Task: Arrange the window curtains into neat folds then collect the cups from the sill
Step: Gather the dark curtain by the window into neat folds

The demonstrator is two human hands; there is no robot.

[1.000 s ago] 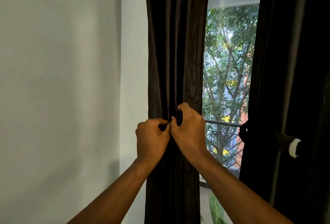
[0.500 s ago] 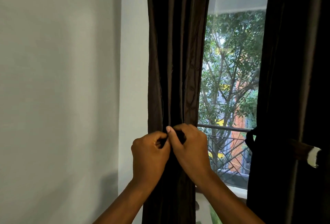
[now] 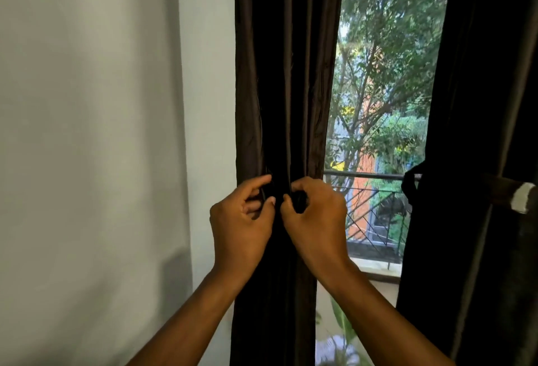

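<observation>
- A dark brown left curtain (image 3: 286, 80) hangs in gathered vertical folds beside a pale wall (image 3: 87, 132); it covers the left edge of a window (image 3: 384, 88)
- The left hand (image 3: 240, 228) is raised at the middle of this curtain; its thumb and forefinger are curled and pinch a fold of the fabric
- The right hand (image 3: 316, 221) is just beside the left, nearly touching it; its fingers are curled round a dark bunch of the same curtain
- A second dark curtain, the right curtain (image 3: 477, 132), hangs at the far side of the window; a tieback band (image 3: 506, 192) with a white end cinches it
- Through the glass, green trees (image 3: 390, 45) and a dark metal railing (image 3: 372, 205); an orange-red building shows behind them
- The sill (image 3: 375, 271) is partly seen between the curtains; I cannot tell whether cups stand on it
</observation>
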